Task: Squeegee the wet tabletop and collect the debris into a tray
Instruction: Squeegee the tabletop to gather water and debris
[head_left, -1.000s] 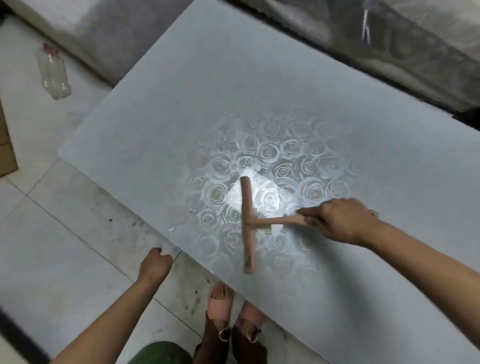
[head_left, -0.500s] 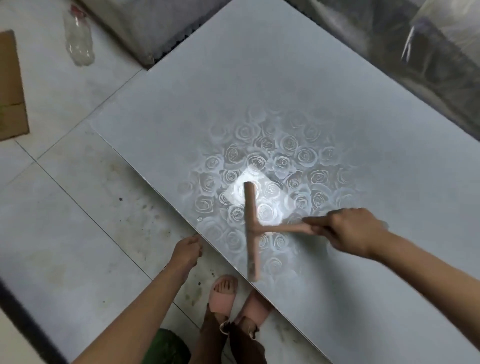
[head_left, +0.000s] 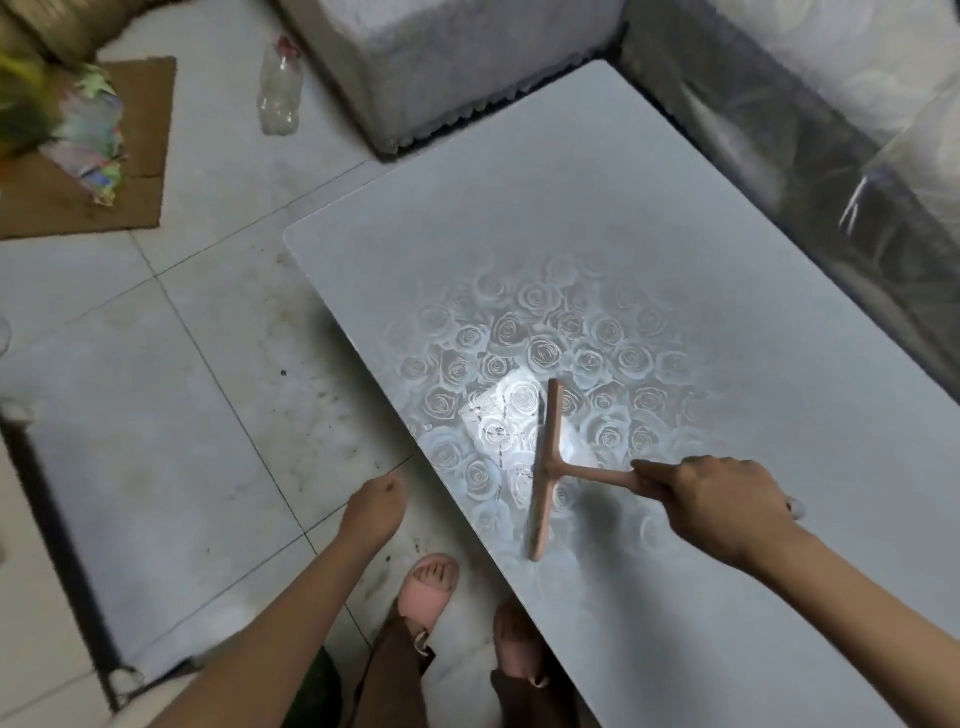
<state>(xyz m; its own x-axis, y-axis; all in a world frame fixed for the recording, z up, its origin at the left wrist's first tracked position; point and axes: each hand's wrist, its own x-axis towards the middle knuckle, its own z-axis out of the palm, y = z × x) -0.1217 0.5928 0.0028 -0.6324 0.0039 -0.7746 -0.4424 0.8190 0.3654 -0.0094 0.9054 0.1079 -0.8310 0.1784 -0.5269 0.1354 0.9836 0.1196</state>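
Nearest the camera, two feet in pink sandals (head_left: 426, 579) stand on the tiled floor (head_left: 156, 415), close against the table's near edge. Just above them the left hand (head_left: 371, 512) hangs beside that edge, touching nothing that shows. Its fingers are turned under and away, so I cannot tell whether they are curled or loose. No tray shows near it or anywhere else.

The right hand (head_left: 722, 499) is over the tabletop (head_left: 701, 234). Its fingers (head_left: 657, 470) are wrapped round the handle of the pink squeegee (head_left: 545, 467), with the forefinger laid along the top of the stem. The handle runs leftward from the fingertips to the crossbar. The blade rests on the surface, crosswise to the handle, one end toward the near edge and the other away from it.

Just past the blade, on the side away from the fingers, a bright wet patch carries a thin dirty line and dark specks (head_left: 498, 431). I judge the job to be partway through. The grit sits between the blade and the near edge but is not yet off the table, and collecting it into a tray has not begun. Behind the fingers and farther off the tabletop looks dull and even, and I cannot say whether it is wet or dry.

Farthest away, a clear bottle (head_left: 280, 88) lies on the floor, and beyond the left hand a sheet of cardboard (head_left: 140, 156) holds crumpled wrappers.
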